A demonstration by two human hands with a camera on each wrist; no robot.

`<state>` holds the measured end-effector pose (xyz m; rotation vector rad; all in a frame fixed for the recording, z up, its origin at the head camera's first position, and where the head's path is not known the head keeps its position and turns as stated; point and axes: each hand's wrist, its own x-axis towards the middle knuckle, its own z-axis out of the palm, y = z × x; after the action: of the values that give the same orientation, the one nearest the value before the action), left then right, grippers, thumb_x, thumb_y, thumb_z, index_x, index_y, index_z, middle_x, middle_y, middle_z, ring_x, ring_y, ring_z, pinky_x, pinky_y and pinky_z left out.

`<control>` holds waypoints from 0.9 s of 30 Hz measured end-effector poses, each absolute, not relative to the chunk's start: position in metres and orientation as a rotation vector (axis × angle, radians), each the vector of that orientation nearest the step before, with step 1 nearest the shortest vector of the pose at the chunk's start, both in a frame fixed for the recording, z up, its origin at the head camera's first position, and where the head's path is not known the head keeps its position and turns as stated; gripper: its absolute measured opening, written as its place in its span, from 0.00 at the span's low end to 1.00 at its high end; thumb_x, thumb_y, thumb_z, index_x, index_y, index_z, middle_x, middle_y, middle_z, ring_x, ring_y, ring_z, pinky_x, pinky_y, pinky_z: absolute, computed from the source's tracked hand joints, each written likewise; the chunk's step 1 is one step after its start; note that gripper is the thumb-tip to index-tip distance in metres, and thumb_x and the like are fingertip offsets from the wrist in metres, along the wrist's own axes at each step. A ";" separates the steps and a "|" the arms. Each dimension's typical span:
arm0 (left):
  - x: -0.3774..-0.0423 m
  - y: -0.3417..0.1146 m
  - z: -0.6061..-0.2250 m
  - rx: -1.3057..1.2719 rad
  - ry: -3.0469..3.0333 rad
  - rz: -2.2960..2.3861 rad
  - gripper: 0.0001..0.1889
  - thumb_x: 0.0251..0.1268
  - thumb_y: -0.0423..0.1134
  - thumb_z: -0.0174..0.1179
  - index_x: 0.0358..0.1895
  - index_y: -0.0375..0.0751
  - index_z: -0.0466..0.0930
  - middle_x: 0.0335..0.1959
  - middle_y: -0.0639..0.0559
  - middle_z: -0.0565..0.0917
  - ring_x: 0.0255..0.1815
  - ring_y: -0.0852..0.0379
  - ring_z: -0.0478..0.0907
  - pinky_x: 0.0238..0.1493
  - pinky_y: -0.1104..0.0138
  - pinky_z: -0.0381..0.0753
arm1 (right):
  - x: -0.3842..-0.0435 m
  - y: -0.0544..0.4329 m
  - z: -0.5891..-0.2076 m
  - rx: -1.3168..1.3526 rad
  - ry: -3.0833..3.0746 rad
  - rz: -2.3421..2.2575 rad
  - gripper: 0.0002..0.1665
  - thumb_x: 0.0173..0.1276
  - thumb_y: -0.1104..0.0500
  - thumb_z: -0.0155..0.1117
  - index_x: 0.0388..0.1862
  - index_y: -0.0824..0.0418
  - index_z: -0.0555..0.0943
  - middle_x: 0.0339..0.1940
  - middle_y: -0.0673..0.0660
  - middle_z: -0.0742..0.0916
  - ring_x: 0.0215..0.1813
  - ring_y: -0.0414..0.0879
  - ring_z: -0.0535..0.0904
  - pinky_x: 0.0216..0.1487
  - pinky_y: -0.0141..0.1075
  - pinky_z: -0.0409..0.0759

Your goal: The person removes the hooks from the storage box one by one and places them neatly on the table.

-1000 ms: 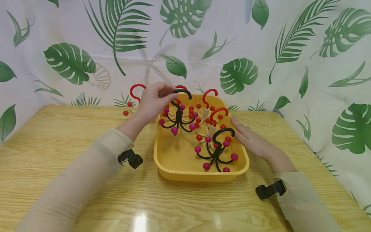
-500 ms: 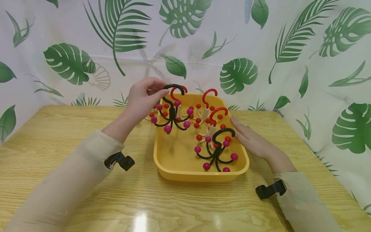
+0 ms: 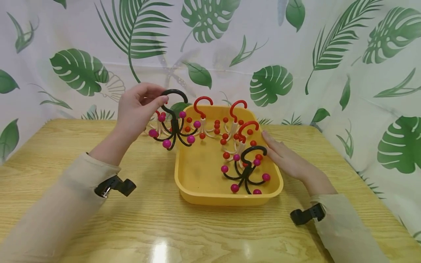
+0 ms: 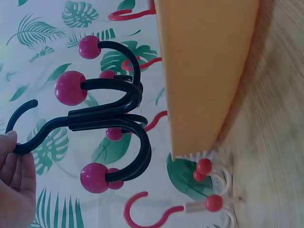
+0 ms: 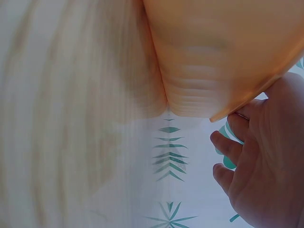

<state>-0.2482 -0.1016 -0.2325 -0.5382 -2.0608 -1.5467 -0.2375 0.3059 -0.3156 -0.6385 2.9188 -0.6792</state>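
My left hand pinches the curved top of a black multi-arm hook with pink ball tips. The hook hangs upright in the air, partly over the left rim of a yellow plastic bin; in the left wrist view the hook's arms show beside the bin wall. My right hand rests against the bin's right rim with its fingers fairly straight; the right wrist view shows this hand touching the rim. Another black hook stands at the bin's near right.
Inside the bin stand red-topped cream hooks with red balls: one far left, one far right, one mid-right. Outside, another red-topped hook is on the wooden table, partly hidden behind the held one. A leaf-print cloth hangs behind.
My left hand has carried the black hook leftwards and slightly up, from above the bin to its left rim. The right hand and the bin have stayed put.
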 end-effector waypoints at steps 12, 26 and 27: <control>-0.252 -0.141 -0.246 -0.398 -2.087 -1.440 0.12 0.62 0.37 0.65 0.46 0.34 0.83 0.37 0.53 0.83 0.38 0.62 0.80 0.43 0.75 0.78 | -0.236 0.306 -0.315 -0.627 2.910 -0.687 0.37 0.78 0.42 0.33 0.78 0.55 0.39 0.78 0.57 0.47 0.77 0.58 0.39 0.72 0.57 0.33; -0.265 -0.191 -0.260 -0.185 -2.161 -1.349 0.16 0.63 0.41 0.64 0.51 0.36 0.82 0.40 0.55 0.82 0.41 0.64 0.77 0.44 0.77 0.76 | -0.236 0.306 -0.314 -0.628 2.905 -0.692 0.38 0.79 0.42 0.32 0.78 0.57 0.40 0.78 0.57 0.46 0.77 0.57 0.39 0.72 0.57 0.33; -0.266 -0.194 -0.260 -0.162 -2.163 -1.349 0.16 0.63 0.41 0.64 0.51 0.37 0.82 0.40 0.55 0.82 0.41 0.64 0.77 0.44 0.77 0.76 | -0.236 0.306 -0.314 -0.628 2.905 -0.692 0.38 0.79 0.42 0.32 0.78 0.57 0.40 0.78 0.57 0.46 0.77 0.57 0.39 0.72 0.57 0.33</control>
<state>-0.2662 -0.1938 -0.2605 -0.1622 -2.1628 -1.3488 -0.2363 0.3057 -0.3136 -0.6277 2.9052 -0.6920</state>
